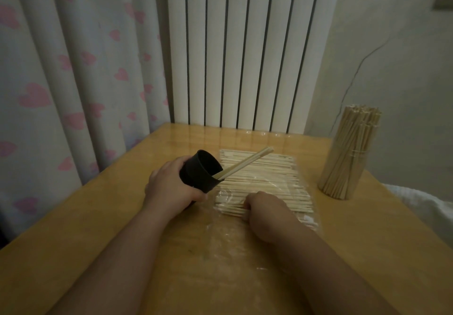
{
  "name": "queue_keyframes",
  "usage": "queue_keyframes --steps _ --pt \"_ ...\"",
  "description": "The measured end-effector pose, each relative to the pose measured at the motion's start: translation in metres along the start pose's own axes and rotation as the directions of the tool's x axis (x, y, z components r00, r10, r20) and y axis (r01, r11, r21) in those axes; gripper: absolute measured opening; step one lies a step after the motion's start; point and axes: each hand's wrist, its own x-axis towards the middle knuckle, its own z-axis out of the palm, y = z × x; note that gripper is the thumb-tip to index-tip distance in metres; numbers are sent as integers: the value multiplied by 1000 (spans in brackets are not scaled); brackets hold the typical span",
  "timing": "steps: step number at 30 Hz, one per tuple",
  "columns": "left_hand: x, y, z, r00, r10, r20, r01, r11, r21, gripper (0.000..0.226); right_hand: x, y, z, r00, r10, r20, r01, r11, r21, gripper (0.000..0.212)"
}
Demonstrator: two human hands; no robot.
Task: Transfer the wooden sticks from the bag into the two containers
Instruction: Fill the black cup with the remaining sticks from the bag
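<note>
A clear plastic bag (282, 219) lies flat on the wooden table (103, 216), holding a layer of pale wooden sticks (264, 174). My left hand (171, 187) grips a black cup (199, 170) tilted toward the bag, with a few sticks (247, 162) poking out of its mouth. My right hand (266, 210) rests on the bag's near end with its fingers curled at the stick ends. At the right stands a clear container (348, 155) packed with upright sticks.
A white radiator (245, 49) and a curtain with pink hearts (73, 69) stand behind the table. White fabric (416, 206) lies past the table's right edge. A thin cable (353, 81) runs down the wall.
</note>
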Motion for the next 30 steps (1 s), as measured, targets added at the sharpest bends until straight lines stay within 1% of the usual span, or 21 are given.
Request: queue_keyframes --steps 3,5,7,9,12,14,18,21,25,30 --pt "0 0 0 1000 2 -1 -2 1000 7 94 0 0 1 1000 -5 -3 5 1000 29 11" --pt "0 0 0 1000 3 -2 -3 1000 7 93 -1 1 1 1000 -1 -1 1 998 70 13" --pt "0 1 1 1000 8 -3 -8 1000 9 93 -3 0 1 1000 -5 5 4 997 75 19" --pt "0 0 0 1000 10 -3 -10 1000 8 92 -4 -1 1 1000 -10 2 10 998 55 23" --pt "1 0 1 1000 -2 -4 2 1000 -2 92 -6 -1 0 999 -43 -13 42 998 -41 17" --pt "1 0 0 1000 -9 -9 9 1000 2 93 -8 -3 -4 997 -61 -47 57 995 -85 17" --pt "1 0 -1 1000 -24 -10 24 1000 9 93 -16 -7 -14 990 -75 -117 71 997 -40 14" --pt "2 -1 -1 999 -38 -14 37 999 -8 93 -22 -10 -22 983 -88 -164 77 994 -74 11" --pt "1 0 -2 999 -45 -12 45 999 -14 94 -30 -13 -33 974 -96 -205 79 993 -89 17" --pt "1 -1 -1 999 -39 -17 39 999 -20 92 -34 -14 -46 968 -111 -225 66 978 -199 26"
